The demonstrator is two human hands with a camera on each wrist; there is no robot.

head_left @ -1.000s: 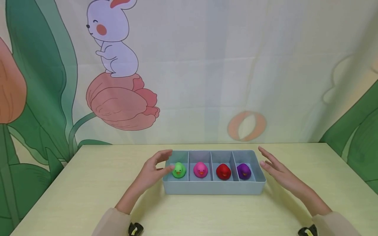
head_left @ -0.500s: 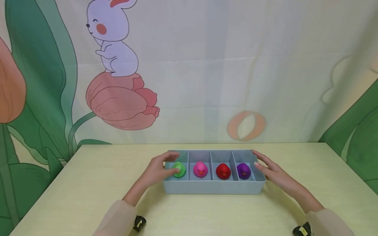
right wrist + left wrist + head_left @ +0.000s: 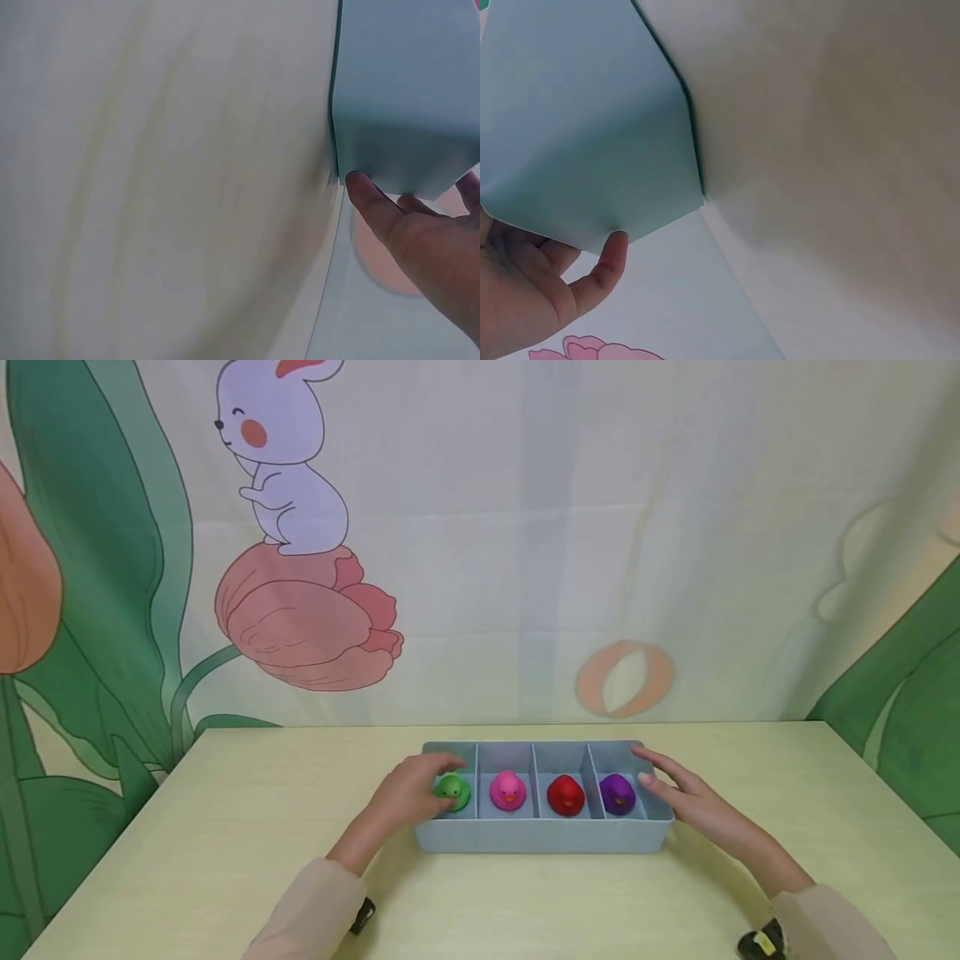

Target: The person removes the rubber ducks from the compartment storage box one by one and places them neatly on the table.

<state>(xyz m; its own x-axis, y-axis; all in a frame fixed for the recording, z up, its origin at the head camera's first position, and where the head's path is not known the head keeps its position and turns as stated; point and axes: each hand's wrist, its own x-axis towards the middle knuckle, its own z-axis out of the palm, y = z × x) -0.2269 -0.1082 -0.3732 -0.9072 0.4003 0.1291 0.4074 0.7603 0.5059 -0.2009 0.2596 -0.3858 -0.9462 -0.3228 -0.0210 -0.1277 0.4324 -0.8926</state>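
Note:
On the table stands a blue-grey divided box (image 3: 543,837) with a small rubber duck in each compartment. Over its left end my left hand (image 3: 405,791) reaches in, thumb and fingers apart around the green duck (image 3: 454,786), the thumb covering part of it. One finger (image 3: 613,259) touches the end wall outside in the left wrist view. At the other end my right hand (image 3: 703,807) has its forefinger and thumb over the rim beside the purple duck (image 3: 617,795), which shows a gap to the thumb. A fingertip (image 3: 358,182) meets the outer end wall in the right wrist view.
A pink duck (image 3: 507,792) and a red duck (image 3: 566,797) sit in the middle compartments between thin dividers. The pale table (image 3: 540,902) ends at a printed curtain (image 3: 480,610) behind the box.
My left hand has moved right, further over the green duck. My right hand has come left from outside the box to over its right rim. The ducks and box stay put.

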